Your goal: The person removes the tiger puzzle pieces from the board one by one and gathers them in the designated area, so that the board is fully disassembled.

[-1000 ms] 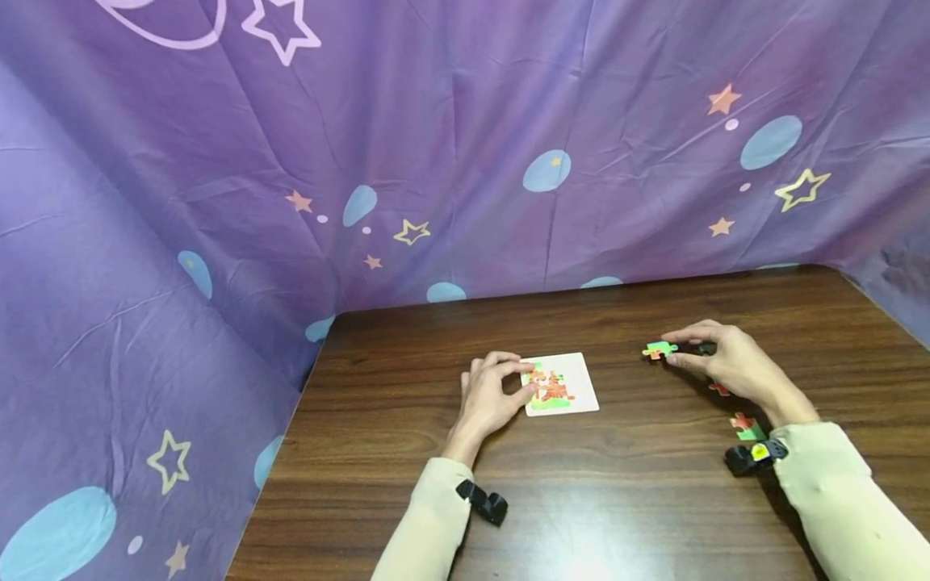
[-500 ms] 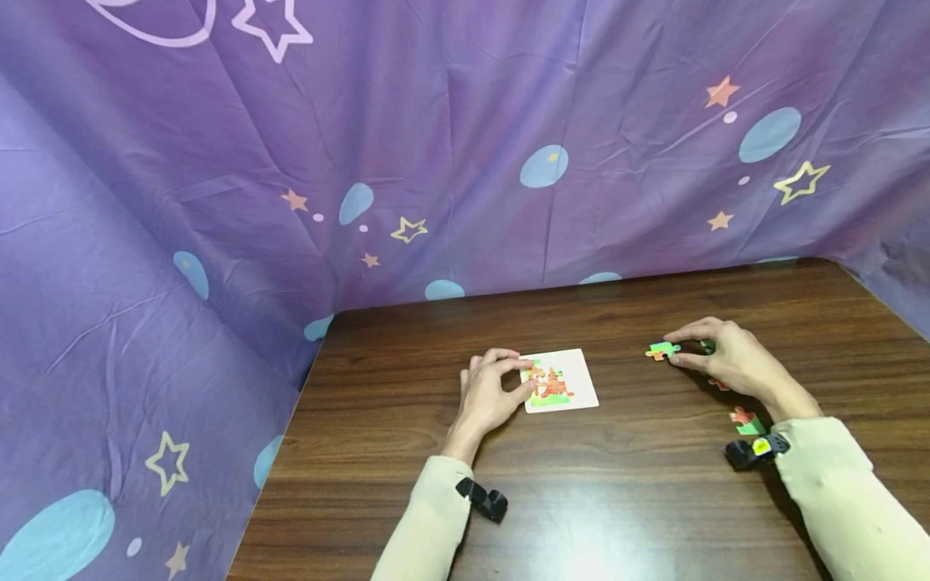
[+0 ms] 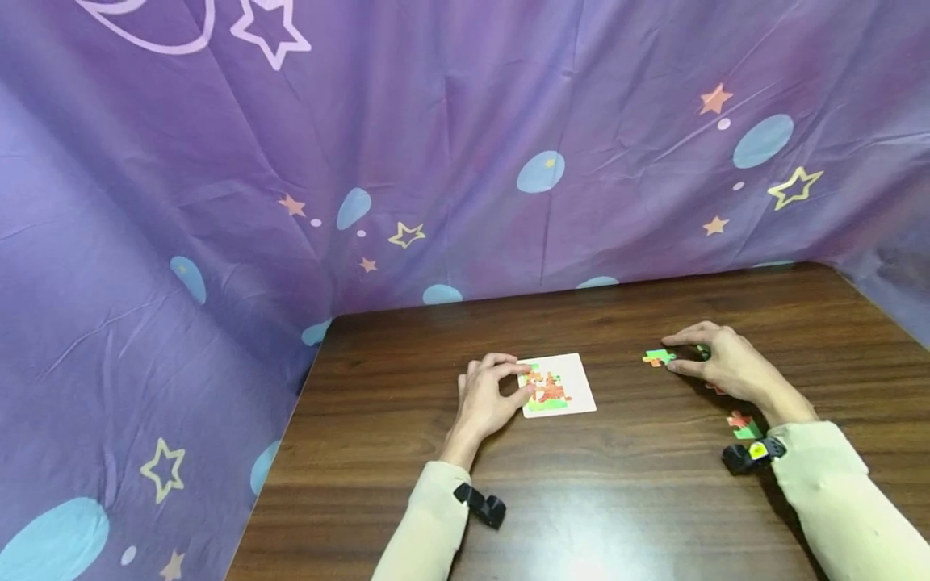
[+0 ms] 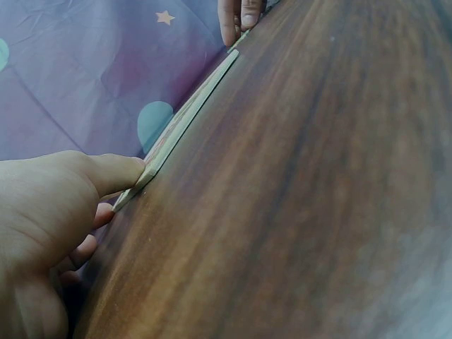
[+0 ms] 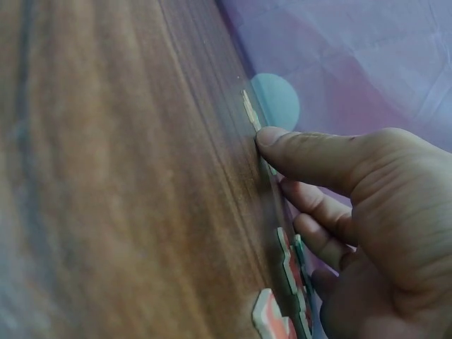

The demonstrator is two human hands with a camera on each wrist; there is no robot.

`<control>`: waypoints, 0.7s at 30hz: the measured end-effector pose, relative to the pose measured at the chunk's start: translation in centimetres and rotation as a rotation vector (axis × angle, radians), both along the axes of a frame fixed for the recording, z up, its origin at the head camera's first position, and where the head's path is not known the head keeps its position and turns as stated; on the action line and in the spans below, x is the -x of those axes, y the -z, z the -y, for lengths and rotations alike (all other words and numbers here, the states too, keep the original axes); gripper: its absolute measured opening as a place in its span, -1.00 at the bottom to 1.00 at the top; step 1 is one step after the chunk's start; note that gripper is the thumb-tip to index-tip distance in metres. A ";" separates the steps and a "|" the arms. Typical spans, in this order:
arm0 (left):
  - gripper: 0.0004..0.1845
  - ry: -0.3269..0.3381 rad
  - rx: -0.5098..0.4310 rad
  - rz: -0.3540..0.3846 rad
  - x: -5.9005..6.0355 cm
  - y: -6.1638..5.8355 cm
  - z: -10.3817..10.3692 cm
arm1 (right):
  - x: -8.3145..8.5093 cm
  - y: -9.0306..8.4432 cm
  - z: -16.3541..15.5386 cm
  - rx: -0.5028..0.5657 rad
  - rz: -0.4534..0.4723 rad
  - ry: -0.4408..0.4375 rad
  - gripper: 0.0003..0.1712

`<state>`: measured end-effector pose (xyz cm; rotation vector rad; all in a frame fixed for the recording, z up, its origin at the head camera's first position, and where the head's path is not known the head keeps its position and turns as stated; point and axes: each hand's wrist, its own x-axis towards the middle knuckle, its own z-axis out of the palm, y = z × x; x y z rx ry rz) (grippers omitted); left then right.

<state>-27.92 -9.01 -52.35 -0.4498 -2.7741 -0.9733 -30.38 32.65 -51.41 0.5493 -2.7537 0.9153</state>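
My left hand (image 3: 488,399) is at the left edge of a white square puzzle board (image 3: 580,387), with thumb and index finger gripping that edge. Interlocked orange and green pieces (image 3: 552,389) cover the board's left and lower part; its right side is bare white. In the left wrist view, the thumb presses the near corner of the board (image 4: 187,116), seen edge-on. Further right, my right hand (image 3: 734,367) pinches a green and orange puzzle piece (image 3: 657,357) between thumb and index finger, low over the table. The right wrist view shows that piece (image 5: 251,111) edge-on at the thumb tip.
A red and green puzzle piece (image 3: 743,424) lies near the right wrist. A red piece (image 3: 715,388) and a green piece (image 3: 703,352) are partly hidden by the right hand. The wooden table (image 3: 407,452) meets a purple star-patterned cloth (image 3: 465,161) at its back and left.
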 end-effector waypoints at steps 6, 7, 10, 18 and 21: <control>-0.60 0.010 -0.005 -0.039 -0.1 0.4 0.3 | 0.1 0.2 0.3 0.019 0.029 -0.001 -0.48; -0.61 0.011 -0.008 -0.038 -0.1 0.4 0.3 | 0.1 0.1 0.3 0.021 0.025 0.001 -0.47; -0.61 0.006 -0.003 -0.023 0.0 0.1 0.2 | 0.2 0.0 0.2 0.022 -0.006 -0.010 -0.44; -0.62 0.006 -0.013 -0.013 -0.5 0.2 0.1 | -0.1 0.5 0.1 0.017 -0.025 0.004 -0.41; -0.63 0.012 -0.014 -0.048 -0.2 0.2 0.2 | 0.1 0.2 0.2 0.014 -0.032 0.001 -0.41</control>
